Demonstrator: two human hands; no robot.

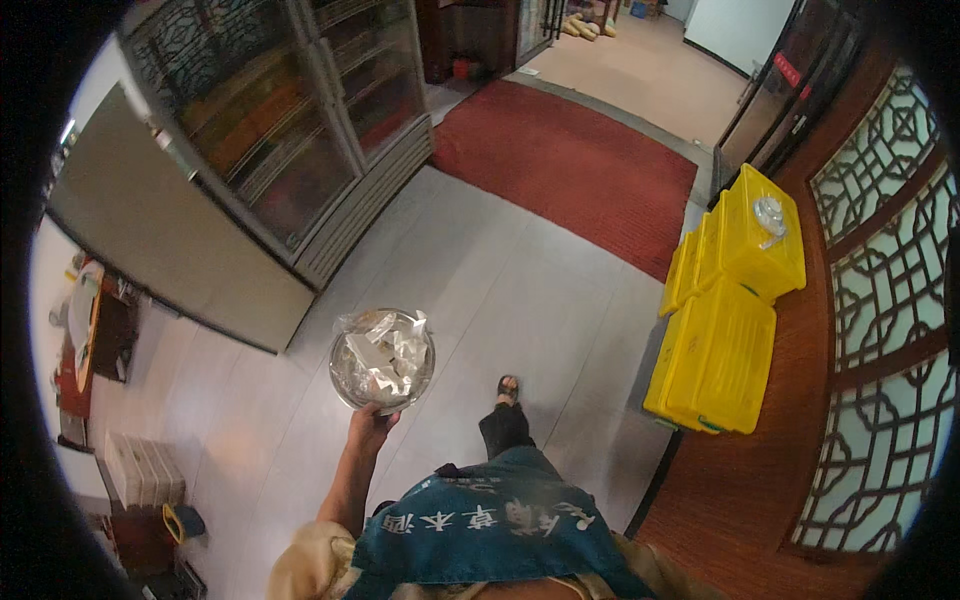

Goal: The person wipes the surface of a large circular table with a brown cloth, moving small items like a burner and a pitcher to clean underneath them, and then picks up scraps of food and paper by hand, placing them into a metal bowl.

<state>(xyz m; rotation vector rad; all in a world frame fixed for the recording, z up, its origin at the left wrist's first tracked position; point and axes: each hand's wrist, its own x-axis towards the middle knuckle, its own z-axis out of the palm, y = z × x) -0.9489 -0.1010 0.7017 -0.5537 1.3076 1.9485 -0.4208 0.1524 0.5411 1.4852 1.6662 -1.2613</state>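
My left hand (369, 426) grips the near rim of a round metal basin (335, 379) and carries it above the tiled floor. Crumpled white paper or tissue (382, 360) and clear plastic film (360, 324) fill the basin; what lies beneath them is hidden. My right hand is out of view. Across my front hangs a dark teal apron (480, 555) bearing white writing. One sandalled foot (508, 390) is on the floor ahead of me.
A glass-door refrigerator (322, 142) stands at the left. Stacked yellow plastic bins (712, 352) line the right wall, with a plastic-wrapped item (769, 216) on top. Ahead, a red floor mat (562, 172) leads to an opened door (772, 82). White crates (146, 471) sit at lower left.
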